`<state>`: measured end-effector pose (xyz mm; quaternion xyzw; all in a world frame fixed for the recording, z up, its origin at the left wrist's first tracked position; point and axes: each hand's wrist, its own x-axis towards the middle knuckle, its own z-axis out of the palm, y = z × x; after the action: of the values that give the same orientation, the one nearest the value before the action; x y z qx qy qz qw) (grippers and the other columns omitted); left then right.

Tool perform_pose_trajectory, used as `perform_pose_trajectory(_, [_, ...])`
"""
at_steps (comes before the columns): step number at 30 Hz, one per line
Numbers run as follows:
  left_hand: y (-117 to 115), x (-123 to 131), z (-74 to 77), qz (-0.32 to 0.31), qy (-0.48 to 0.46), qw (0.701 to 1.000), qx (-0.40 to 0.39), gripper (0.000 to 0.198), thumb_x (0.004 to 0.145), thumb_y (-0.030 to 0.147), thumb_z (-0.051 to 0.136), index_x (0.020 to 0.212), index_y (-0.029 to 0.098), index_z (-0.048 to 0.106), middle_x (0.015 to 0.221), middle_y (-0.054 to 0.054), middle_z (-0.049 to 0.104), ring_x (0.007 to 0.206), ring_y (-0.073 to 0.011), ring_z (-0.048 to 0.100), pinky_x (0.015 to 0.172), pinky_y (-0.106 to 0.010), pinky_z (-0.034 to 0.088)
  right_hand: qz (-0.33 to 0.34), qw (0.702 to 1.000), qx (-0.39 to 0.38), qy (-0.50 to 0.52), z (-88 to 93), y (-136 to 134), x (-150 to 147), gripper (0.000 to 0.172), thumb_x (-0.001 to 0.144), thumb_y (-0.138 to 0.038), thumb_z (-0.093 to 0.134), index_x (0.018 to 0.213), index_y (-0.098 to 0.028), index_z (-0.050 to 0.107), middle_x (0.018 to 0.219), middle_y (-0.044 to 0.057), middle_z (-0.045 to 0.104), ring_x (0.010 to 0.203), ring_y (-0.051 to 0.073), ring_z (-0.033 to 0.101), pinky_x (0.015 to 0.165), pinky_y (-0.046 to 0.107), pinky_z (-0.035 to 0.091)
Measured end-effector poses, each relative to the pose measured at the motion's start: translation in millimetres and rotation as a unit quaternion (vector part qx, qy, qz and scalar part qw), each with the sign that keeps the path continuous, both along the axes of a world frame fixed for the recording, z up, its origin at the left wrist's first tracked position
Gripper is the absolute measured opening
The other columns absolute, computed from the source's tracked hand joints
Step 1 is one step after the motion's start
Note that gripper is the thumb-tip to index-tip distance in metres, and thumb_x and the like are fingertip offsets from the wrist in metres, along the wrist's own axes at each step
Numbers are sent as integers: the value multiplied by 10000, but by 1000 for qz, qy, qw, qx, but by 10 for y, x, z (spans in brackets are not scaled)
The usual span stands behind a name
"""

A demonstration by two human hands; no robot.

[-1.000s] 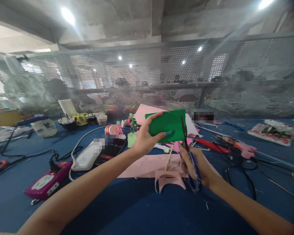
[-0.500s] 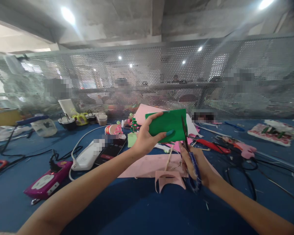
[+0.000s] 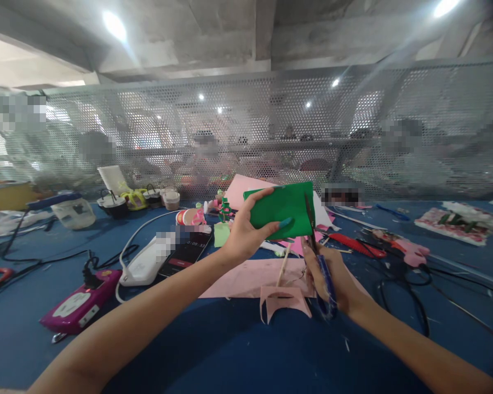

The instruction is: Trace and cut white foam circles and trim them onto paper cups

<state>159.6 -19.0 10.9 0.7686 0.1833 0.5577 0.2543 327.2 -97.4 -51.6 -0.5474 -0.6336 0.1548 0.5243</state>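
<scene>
My left hand (image 3: 241,232) is closed on a green foam sheet (image 3: 281,209), held up above the blue table (image 3: 213,350), thumb on the front face. My right hand (image 3: 331,276) grips blue-handled scissors (image 3: 318,257). Their blades point up and meet the sheet's right edge. Below the hands lie a pink foam sheet (image 3: 246,276), a small cut pink piece (image 3: 283,300) and a thin wooden stick (image 3: 283,264).
A phone with a running timer (image 3: 185,253), a white device (image 3: 142,265) and a purple glue gun (image 3: 80,306) lie at the left with cables. Red-handled scissors (image 3: 355,244), pink scraps and black cords are at the right. A perforated metal screen (image 3: 246,137) closes the back.
Almost nothing has moved. The scissors have edged slightly up along the green sheet's right edge, and the phone's timer has advanced.
</scene>
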Motion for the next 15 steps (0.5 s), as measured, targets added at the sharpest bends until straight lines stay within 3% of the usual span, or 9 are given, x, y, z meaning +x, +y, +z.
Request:
perform_pose_trajectory(8, [-20,5,11,5,-7,1000,-8,596,717,318,755,1265,265,525,1317,-91,547,1189,-288,525,992,-529,465,-17,1000,7,-14,43,-28,-6,501,879,-638,391,632,-212,482,371,-8,475,327,152,512,321,234,375])
perform_pose_trajectory(15, [-9,8,17,-9,-14,1000,-8,589,715,259,749,1260,271,526,1307,-80,557,1184,-271,535,992,-488,471,-15,1000,3,0,20,13,13,498,844,-660,447,618,-217,476,382,-1,494,343,155,516,333,238,379])
